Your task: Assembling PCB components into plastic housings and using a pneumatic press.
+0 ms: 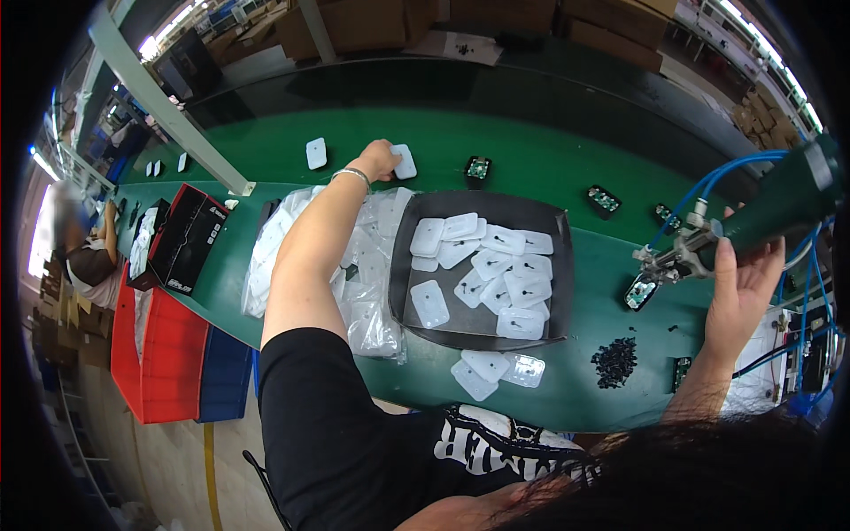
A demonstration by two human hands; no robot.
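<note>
Here the left hand [379, 161] reaches to the upper middle of the frame and grips a white plastic cover [405, 161] lying on the green table [531, 159]. At the right edge, the right hand [742, 288] is wrapped around a green pneumatic screwdriver [779, 208] with blue hoses, its tip over a small circuit board unit [641, 293]. Between them sits a dark tray [540, 217] of white covers, with clear bags [367, 265] just left of it and a heap of black screws [614, 361] at lower right.

black-and-red box [188, 241] at left, clear plastic bags [367, 292] beside tray
</note>
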